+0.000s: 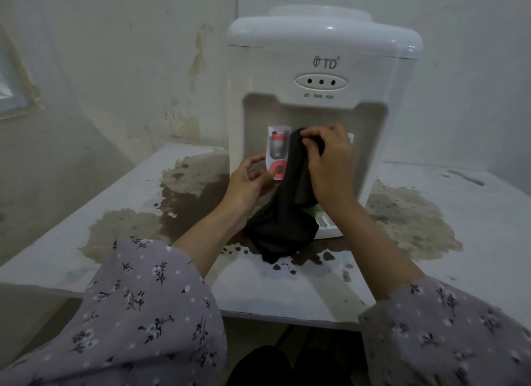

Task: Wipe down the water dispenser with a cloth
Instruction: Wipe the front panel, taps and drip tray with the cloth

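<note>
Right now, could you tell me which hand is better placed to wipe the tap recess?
Right. The right hand grips the black cloth up in the water dispenser recess; the left hand holds the red tap, without cloth.

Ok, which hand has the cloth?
The right hand pinches the black cloth in the dispenser recess; the left hand, beside the pink tap, holds no cloth.

A shabby home corner: stained, peeling walls [129,69] and a worn, blotched table [86,213] bearing a countertop water dispenser [324,49].
</note>
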